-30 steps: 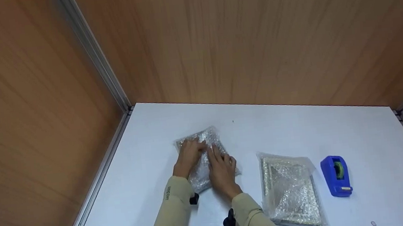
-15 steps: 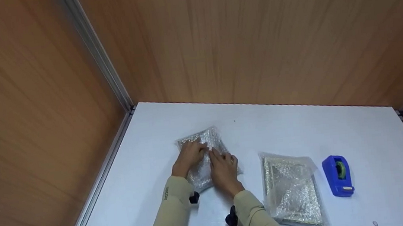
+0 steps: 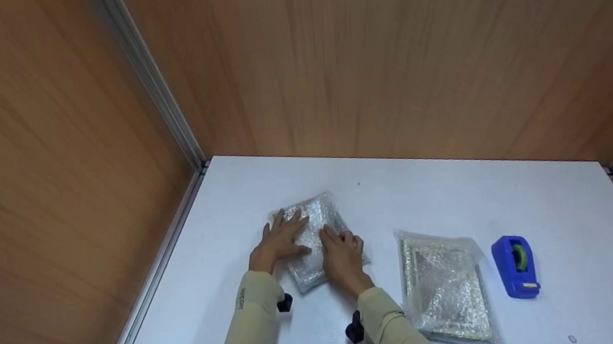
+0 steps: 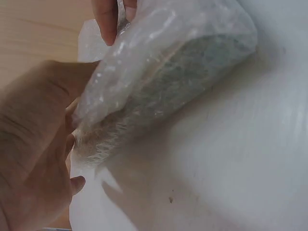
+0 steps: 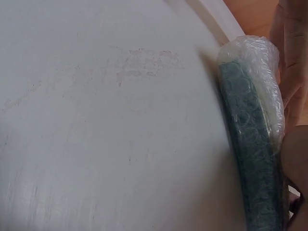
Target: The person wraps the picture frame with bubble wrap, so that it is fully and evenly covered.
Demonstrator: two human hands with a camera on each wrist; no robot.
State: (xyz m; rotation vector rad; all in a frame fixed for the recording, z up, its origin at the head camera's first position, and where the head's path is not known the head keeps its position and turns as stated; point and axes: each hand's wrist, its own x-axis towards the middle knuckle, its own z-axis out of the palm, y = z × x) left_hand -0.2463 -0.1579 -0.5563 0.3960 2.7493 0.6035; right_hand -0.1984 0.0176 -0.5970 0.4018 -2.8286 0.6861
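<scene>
A flat package (image 3: 315, 259) in bubble wrap lies at an angle on the white table. Spread fingers of my left hand (image 3: 279, 244) rest across its left part, with the thumb towards the middle. My right hand (image 3: 343, 259) presses its extended index finger on the wrap's centre, while its other fingers are bent. In the left wrist view, loose wrap (image 4: 192, 24) stands over the package's edge beside the left hand (image 4: 38, 130). The right wrist view has the package's dark green side (image 5: 252, 144) under clear bubbles, next to the right hand (image 5: 296, 154), which is partly cut off.
A second bubble-wrapped package (image 3: 447, 288), a frame with a patterned border, lies to the right. Beyond it stands a blue tape dispenser (image 3: 515, 267) with a green roll. Wooden panels (image 3: 386, 61) close off the table's back and sides.
My left hand has shifted a little left and towards me, its fingers going from bent together to spread. The right hand has stayed in nearly the same spot on the package.
</scene>
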